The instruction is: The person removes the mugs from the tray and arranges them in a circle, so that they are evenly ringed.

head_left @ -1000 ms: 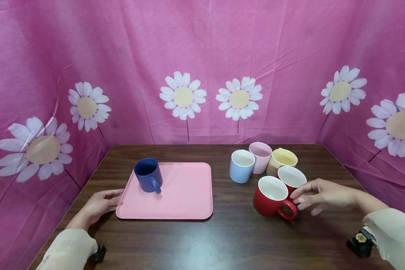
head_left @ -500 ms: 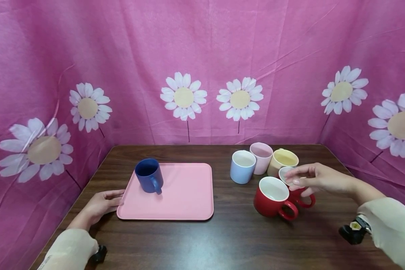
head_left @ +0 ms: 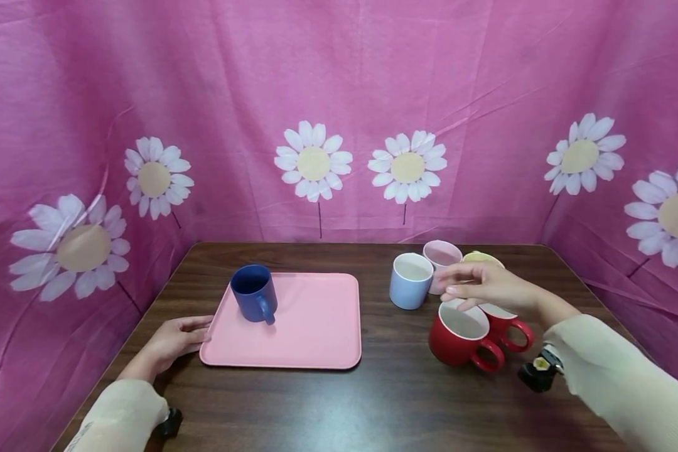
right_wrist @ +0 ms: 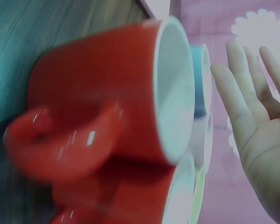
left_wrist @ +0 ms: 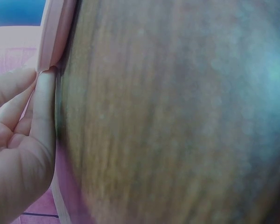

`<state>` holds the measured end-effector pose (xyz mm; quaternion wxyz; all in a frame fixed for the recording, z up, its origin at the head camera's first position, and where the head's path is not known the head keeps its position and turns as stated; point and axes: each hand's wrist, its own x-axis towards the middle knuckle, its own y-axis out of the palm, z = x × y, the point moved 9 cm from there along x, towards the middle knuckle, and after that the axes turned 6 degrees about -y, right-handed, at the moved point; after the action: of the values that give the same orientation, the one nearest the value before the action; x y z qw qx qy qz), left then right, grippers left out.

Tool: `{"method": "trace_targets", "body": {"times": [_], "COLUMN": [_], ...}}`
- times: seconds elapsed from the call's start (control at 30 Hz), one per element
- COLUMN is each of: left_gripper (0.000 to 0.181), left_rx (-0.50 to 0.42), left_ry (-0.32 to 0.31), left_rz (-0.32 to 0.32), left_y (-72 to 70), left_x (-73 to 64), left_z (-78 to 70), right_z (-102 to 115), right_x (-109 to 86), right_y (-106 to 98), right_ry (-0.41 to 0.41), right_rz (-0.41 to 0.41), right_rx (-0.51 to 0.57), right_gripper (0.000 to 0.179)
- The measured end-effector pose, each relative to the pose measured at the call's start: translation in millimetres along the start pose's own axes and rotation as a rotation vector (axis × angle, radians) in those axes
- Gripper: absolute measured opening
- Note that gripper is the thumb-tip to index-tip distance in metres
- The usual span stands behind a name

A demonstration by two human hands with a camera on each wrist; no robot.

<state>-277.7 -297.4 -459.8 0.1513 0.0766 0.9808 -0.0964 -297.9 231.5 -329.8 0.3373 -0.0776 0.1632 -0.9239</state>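
Observation:
My left hand (head_left: 172, 344) lies at the left edge of a pink tray (head_left: 311, 351); in the left wrist view the fingers (left_wrist: 44, 100) meet on either side of the tray's rim (left_wrist: 56, 37), pinching it. On the tray stands a dark blue mug (head_left: 254, 295). My right hand (head_left: 483, 285) hovers with relaxed fingers over the mug group, holding nothing. Below it are the front red mug (head_left: 454, 342) and a second red mug (head_left: 503, 323), partly covered. Beyond stand a light blue mug (head_left: 410, 282), a pale pink mug (head_left: 443, 251) and a mostly hidden yellow mug (head_left: 484, 257).
Everything rests on a dark wooden table (head_left: 316, 408). A pink cloth (head_left: 350, 75) printed with white daisies encloses the back and both sides. The light blue mug stands a short way right of the tray.
My right hand has moved left and away from beside the red mugs' handles to above the front red mug, uncovering the second red mug's handle. The left hand stays at the tray.

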Motion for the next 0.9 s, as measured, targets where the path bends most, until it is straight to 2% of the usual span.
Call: {"method": "trace_targets", "body": {"times": [0.17, 0.5, 0.9], "left_gripper": [0.053, 0.054, 0.053], "left_rx": [-0.004, -0.006, -0.004], "left_ry": [0.013, 0.021, 0.010], "left_rz": [0.016, 0.014, 0.004], "left_y": [1.9, 0.5, -0.5], "left_x": [0.3, 2.2, 0.5], "left_z": [-1.7, 0.6, 0.9], "right_z": [5.7, 13.5, 8.2], "right_x": [26.0, 76.7, 119.6], "right_y": [17.6, 58.8, 102.3], "right_ry": [-0.003, -0.006, -0.065], "right_rz": [0.001, 0.095, 0.099], "right_rx": [-0.015, -0.048, -0.037], "right_gripper": [0.050, 0.045, 0.043]}}
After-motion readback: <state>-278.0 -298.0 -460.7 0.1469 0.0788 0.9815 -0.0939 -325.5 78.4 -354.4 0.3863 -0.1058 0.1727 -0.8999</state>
